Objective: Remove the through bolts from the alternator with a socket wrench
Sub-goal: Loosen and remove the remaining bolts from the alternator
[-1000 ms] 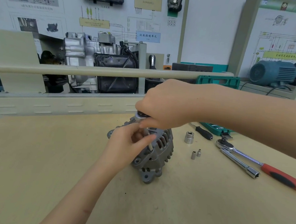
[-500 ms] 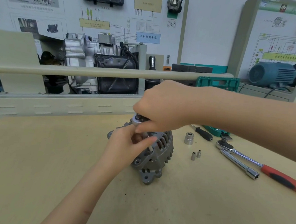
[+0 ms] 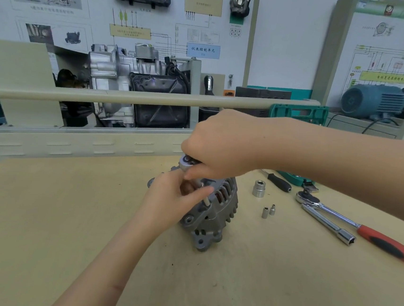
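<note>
A grey alternator (image 3: 217, 213) stands on edge in the middle of the wooden bench (image 3: 66, 214). My right hand (image 3: 221, 142) is curled round a small socket wrench, whose chrome head (image 3: 187, 161) shows just above the alternator's top. My left hand (image 3: 171, 199) grips the alternator's near upper side, thumb stretched across the housing. A thin bolt shank (image 3: 206, 201) pokes out by that thumb. The socket and bolt head are hidden behind my fingers.
To the right lie a large socket (image 3: 258, 188), two small sockets (image 3: 268, 211), a red-handled ratchet (image 3: 361, 226), an extension bar (image 3: 327, 224), a black-handled screwdriver (image 3: 278, 182) and a green tool case (image 3: 298, 112). A rail (image 3: 127, 97) runs behind the bench.
My right hand has shifted slightly left with the wrench head; my left hand and the alternator stay where they were.
</note>
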Tool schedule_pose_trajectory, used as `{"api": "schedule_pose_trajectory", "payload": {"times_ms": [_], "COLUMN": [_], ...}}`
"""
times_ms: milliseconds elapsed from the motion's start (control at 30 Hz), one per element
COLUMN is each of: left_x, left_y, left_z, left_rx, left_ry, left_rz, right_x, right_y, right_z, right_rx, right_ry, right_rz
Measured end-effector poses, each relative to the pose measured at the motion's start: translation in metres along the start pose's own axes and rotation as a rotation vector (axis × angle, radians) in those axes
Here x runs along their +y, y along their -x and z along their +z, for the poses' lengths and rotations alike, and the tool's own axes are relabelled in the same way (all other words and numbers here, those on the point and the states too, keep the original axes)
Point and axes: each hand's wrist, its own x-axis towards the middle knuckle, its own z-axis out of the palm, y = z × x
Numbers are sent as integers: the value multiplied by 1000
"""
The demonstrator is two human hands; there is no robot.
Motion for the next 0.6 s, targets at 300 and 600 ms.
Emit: {"api": "schedule_pose_trajectory", "payload": {"times_ms": [300, 600], "left_x": [-6, -4], "left_y": [-1, 0], "left_z": [1, 1], "left_rx": [0, -12], "left_ry": [-10, 6], "left_rz": [9, 38], "right_x": [3, -2], "right_y": [2, 4], "right_z": [-3, -4], "right_rx": [-28, -14], "right_ry": [-45, -62], "right_rz": [-36, 1]}}
